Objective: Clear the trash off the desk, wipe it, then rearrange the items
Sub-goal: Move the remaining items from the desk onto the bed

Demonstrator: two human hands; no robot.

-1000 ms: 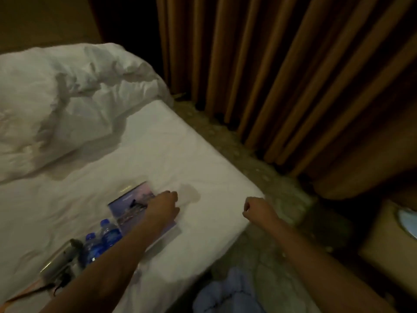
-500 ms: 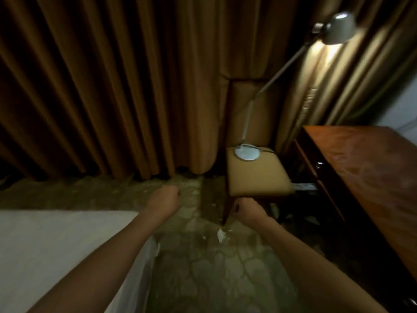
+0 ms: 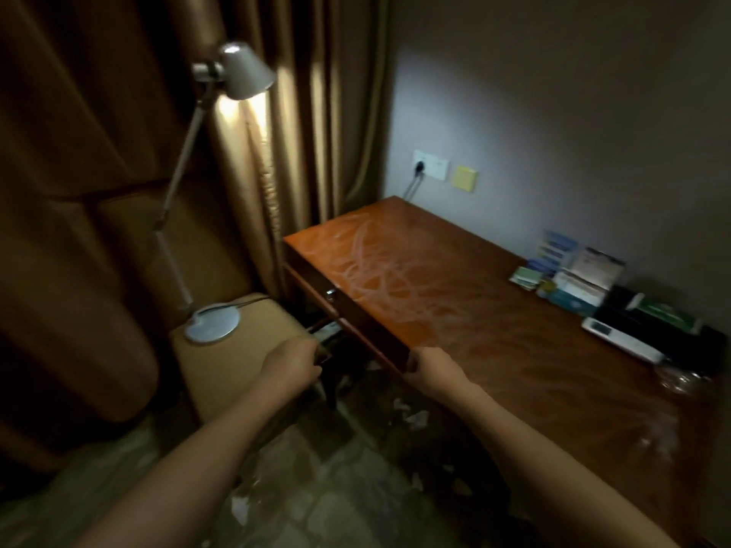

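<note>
View has swung from bed to glossy red-brown wooden desk (image 3: pixel 455 294), wipe streaks showing. L hand (image 3: pixel 290 359), R hand (image 3: pixel 431 367) both loosely fisted, empty, R at desk edge. Next likely: rearranging.

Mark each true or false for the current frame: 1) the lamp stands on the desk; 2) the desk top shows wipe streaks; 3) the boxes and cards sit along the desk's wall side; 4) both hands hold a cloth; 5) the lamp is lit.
1) False. The lamp stands with its base on the padded stool beside the desk.
2) True.
3) True: the boxes and cards sit by the wall.
4) False. The left hand and right hand are curled, with no cloth visible.
5) True.
</note>
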